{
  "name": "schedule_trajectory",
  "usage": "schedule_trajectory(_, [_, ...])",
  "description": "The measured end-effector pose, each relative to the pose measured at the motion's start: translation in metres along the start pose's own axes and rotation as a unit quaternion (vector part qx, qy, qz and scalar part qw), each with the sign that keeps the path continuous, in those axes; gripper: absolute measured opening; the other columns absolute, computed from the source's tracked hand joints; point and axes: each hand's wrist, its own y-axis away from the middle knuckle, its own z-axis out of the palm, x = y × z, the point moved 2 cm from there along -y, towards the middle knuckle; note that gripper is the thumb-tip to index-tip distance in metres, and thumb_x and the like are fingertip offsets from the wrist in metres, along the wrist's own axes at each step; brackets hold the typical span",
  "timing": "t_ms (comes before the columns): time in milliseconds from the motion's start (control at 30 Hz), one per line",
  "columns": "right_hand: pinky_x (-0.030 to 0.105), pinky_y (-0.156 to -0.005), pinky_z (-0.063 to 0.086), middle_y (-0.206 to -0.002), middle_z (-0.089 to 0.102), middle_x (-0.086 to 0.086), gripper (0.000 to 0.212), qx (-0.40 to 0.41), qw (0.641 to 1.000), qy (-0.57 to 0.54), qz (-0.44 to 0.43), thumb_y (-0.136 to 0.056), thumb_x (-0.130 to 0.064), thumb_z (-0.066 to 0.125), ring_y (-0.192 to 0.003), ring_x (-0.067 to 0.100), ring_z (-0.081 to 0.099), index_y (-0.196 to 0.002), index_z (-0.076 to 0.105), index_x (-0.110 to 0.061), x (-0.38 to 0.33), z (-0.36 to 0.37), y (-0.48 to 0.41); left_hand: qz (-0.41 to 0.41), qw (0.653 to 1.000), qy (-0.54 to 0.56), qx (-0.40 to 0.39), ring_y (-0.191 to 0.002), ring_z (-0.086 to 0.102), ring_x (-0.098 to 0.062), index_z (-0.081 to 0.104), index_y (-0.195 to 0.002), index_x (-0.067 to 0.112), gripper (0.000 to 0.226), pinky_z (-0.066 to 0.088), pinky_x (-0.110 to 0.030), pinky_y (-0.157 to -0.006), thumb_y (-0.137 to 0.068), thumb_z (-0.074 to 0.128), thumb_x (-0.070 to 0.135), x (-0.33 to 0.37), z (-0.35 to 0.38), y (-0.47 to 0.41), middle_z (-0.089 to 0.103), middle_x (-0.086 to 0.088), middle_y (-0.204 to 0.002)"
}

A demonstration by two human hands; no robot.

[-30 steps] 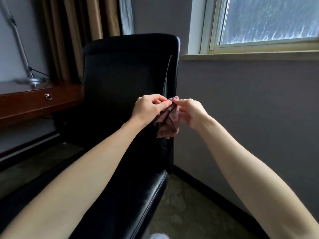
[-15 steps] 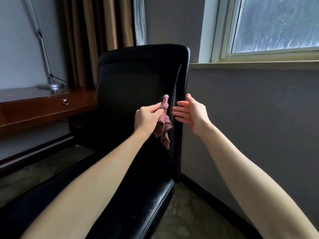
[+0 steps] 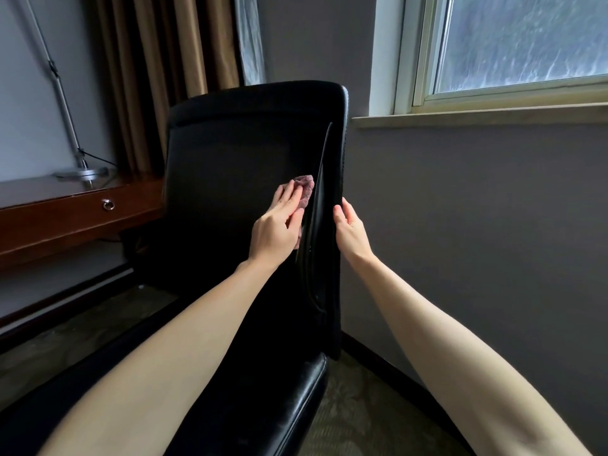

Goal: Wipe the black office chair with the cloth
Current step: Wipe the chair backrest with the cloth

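The black office chair (image 3: 230, 166) fills the middle of the view, its tall backrest facing me and its glossy seat below. My left hand (image 3: 279, 223) lies flat with straight fingers and presses a small dusty-pink cloth (image 3: 305, 189) against the right part of the backrest front. Most of the cloth is hidden under that hand. My right hand (image 3: 348, 230) rests on the backrest's right side edge, fingers curled round it and partly hidden behind it.
A wooden desk (image 3: 65, 218) with a ring-pull drawer stands left of the chair, carrying a silver lamp base (image 3: 82, 172). Brown curtains (image 3: 171, 60) hang behind. A grey wall and a window sill (image 3: 477, 115) run close along the chair's right side. Patterned carpet covers the floor.
Both hands held the bunched cloth in the air; the right let go and moved to the backrest's edge. The left hand flattened the cloth onto the backrest. The view tilted and moved closer.
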Motion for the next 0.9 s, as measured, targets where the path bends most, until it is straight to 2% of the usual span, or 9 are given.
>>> schedule_trajectory(67, [0.028, -0.113, 0.035, -0.134, 0.057, -0.017, 0.038, 0.006, 1.0, -0.016, -0.011, -0.104, -0.035, 0.04, -0.124, 0.002, 0.051, -0.14, 0.05, -0.033, 0.002, 0.0, -0.001, 0.047, 0.997, -0.031, -0.047, -0.149, 0.002, -0.003, 0.027, -0.154, 0.023, 0.054, 0.023, -0.036, -0.117, -0.103, 0.047, 0.023, -0.006, 0.002, -0.001, 0.012, 0.015, -0.161])
schedule_trajectory(133, [0.027, -0.113, 0.035, -0.135, 0.056, -0.017, 0.038, 0.008, 1.0, -0.024, -0.013, -0.104, -0.034, 0.041, -0.125, 0.001, 0.05, -0.141, 0.05, -0.031, 0.002, 0.0, -0.001, 0.083, 0.99, -0.058, -0.097, -0.148, -0.014, -0.003, 0.01, -0.157, 0.027, 0.062, 0.008, -0.034, -0.12, -0.103, 0.042, 0.033, -0.009, 0.001, -0.007, -0.006, 0.019, -0.161])
schedule_trajectory(200, [0.029, -0.115, 0.033, -0.141, 0.053, -0.014, 0.041, 0.01, 0.999, -0.032, -0.011, -0.104, -0.034, 0.041, -0.13, 0.002, 0.047, -0.144, 0.047, -0.028, 0.003, 0.002, 0.0, 0.107, 0.98, -0.091, -0.138, -0.147, -0.022, -0.005, -0.003, -0.154, 0.032, 0.068, -0.006, -0.03, -0.119, -0.1, 0.035, 0.048, -0.012, 0.0, -0.015, -0.017, 0.018, -0.16])
schedule_trajectory(267, [0.03, -0.117, 0.03, -0.147, 0.047, -0.013, 0.045, 0.01, 0.999, -0.033, -0.006, -0.104, -0.037, 0.038, -0.134, 0.002, 0.042, -0.148, 0.04, -0.029, 0.006, 0.005, 0.002, 0.126, 0.972, -0.116, -0.164, -0.147, -0.024, -0.005, -0.009, -0.152, 0.034, 0.071, -0.012, -0.028, -0.119, -0.096, 0.029, 0.056, -0.014, 0.002, -0.019, -0.019, 0.016, -0.16])
schedule_trajectory(400, [0.024, -0.114, 0.027, -0.151, 0.042, -0.011, 0.046, 0.005, 1.0, -0.021, 0.001, -0.105, -0.039, 0.035, -0.134, 0.0, 0.038, -0.151, 0.034, -0.029, 0.007, 0.006, 0.0, 0.129, 0.974, -0.102, -0.159, -0.148, -0.02, -0.003, -0.005, -0.153, 0.031, 0.073, -0.01, -0.028, -0.12, -0.096, 0.033, 0.057, -0.021, 0.007, -0.009, -0.014, 0.015, -0.161])
schedule_trajectory(533, [0.028, -0.117, 0.028, -0.149, 0.045, -0.01, 0.046, 0.006, 1.0, -0.017, 0.003, -0.104, -0.039, 0.037, -0.137, 0.006, 0.04, -0.149, 0.037, -0.027, 0.01, 0.002, -0.002, 0.117, 0.979, -0.085, -0.147, -0.151, -0.015, -0.01, -0.001, -0.156, 0.024, 0.078, -0.007, -0.028, -0.121, -0.096, 0.039, 0.054, -0.032, 0.018, 0.031, -0.013, 0.012, -0.163])
schedule_trajectory(667, [0.03, -0.117, 0.029, -0.146, 0.049, -0.013, 0.045, 0.012, 1.0, -0.015, 0.001, -0.104, -0.04, 0.038, -0.135, 0.005, 0.043, -0.147, 0.041, -0.03, 0.01, 0.003, 0.002, 0.087, 0.972, -0.112, -0.188, -0.15, -0.02, -0.013, -0.014, -0.154, 0.023, 0.087, -0.003, -0.034, -0.123, -0.094, 0.038, 0.059, -0.051, 0.032, 0.092, -0.023, 0.007, -0.162])
schedule_trajectory(767, [0.03, -0.117, 0.03, -0.145, 0.049, -0.015, 0.045, 0.017, 1.0, -0.014, 0.003, -0.102, -0.042, 0.04, -0.134, 0.003, 0.044, -0.146, 0.043, -0.032, 0.008, 0.004, 0.005, 0.033, 0.975, -0.115, -0.189, -0.147, -0.028, -0.01, -0.024, -0.149, 0.026, 0.09, -0.004, -0.036, -0.123, -0.091, 0.032, 0.065, -0.047, 0.04, 0.099, -0.035, 0.009, -0.156])
schedule_trajectory(900, [0.014, -0.104, 0.034, -0.143, 0.052, -0.014, 0.044, 0.012, 1.0, -0.024, 0.004, -0.103, -0.037, 0.043, -0.114, -0.01, 0.05, -0.146, 0.045, -0.027, 0.009, -0.001, 0.007, -0.003, 0.982, -0.08, -0.17, -0.144, -0.031, -0.005, -0.028, -0.148, 0.029, 0.087, -0.005, -0.037, -0.123, -0.094, 0.03, 0.065, -0.03, 0.039, 0.075, -0.038, 0.012, -0.155])
